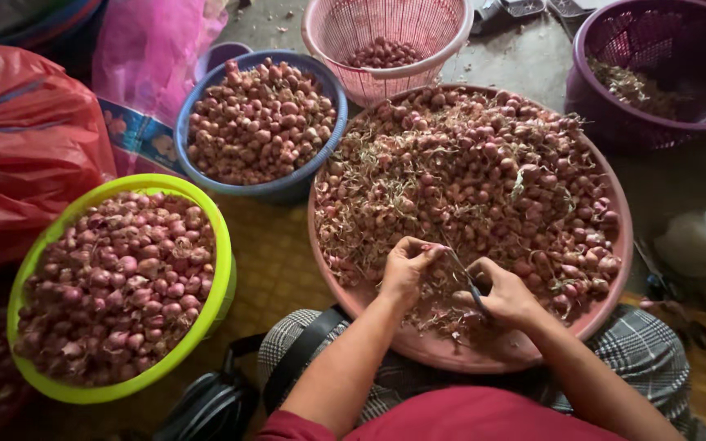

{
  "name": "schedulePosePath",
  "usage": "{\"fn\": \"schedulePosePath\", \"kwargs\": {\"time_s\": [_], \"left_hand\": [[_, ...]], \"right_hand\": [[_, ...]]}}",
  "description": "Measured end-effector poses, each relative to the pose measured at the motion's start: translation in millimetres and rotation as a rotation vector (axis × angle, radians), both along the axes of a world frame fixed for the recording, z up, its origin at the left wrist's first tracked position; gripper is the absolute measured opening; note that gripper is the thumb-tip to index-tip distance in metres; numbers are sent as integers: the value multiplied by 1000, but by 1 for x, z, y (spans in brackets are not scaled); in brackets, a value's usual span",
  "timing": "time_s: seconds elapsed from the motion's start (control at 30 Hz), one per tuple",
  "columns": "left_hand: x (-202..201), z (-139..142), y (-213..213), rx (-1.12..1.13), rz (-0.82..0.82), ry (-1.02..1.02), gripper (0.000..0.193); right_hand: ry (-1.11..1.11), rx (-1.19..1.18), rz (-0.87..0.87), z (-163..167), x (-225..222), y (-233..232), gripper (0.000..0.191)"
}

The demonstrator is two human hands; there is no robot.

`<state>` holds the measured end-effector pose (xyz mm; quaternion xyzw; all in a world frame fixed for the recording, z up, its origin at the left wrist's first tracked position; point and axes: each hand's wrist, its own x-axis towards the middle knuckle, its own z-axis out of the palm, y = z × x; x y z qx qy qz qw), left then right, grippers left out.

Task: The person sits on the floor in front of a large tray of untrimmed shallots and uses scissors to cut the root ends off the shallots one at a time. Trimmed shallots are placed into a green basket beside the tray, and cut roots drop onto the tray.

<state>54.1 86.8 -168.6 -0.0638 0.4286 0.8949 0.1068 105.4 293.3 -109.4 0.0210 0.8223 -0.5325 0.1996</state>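
A wide pink tray (484, 353) rests on my lap, heaped with small red shallots (484, 171) and their dry stalks and roots. My left hand (406, 268) pinches one shallot (433, 247) between thumb and fingers above the tray's near edge. My right hand (507, 292) grips a pair of scissors (463, 273), whose thin blades point up and left toward that shallot. Both hands hover close together over the tray's near side.
A lime-green bowl (221, 269) of trimmed shallots sits at left, a blue bowl (320, 155) of them behind it. A pink basket (386, 73) holds a few shallots at the back, a purple basket (606, 106) holds scraps at right. Red and pink plastic bags (26, 139) lie far left.
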Motion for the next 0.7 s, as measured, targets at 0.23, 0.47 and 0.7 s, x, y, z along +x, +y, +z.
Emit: {"fn": "schedulePosePath", "kwargs": {"time_s": [0.23, 0.47, 0.7], "left_hand": [[4, 11, 1, -31, -36, -53, 14], [18, 25, 6, -101, -317, -185, 15], [26, 21, 8, -134, -428, -161, 22]], "right_hand": [[-22, -27, -111, 18, -3, -6, 53], [206, -556, -141, 12, -8, 1, 55], [227, -449, -121, 4, -7, 0, 51]]}}
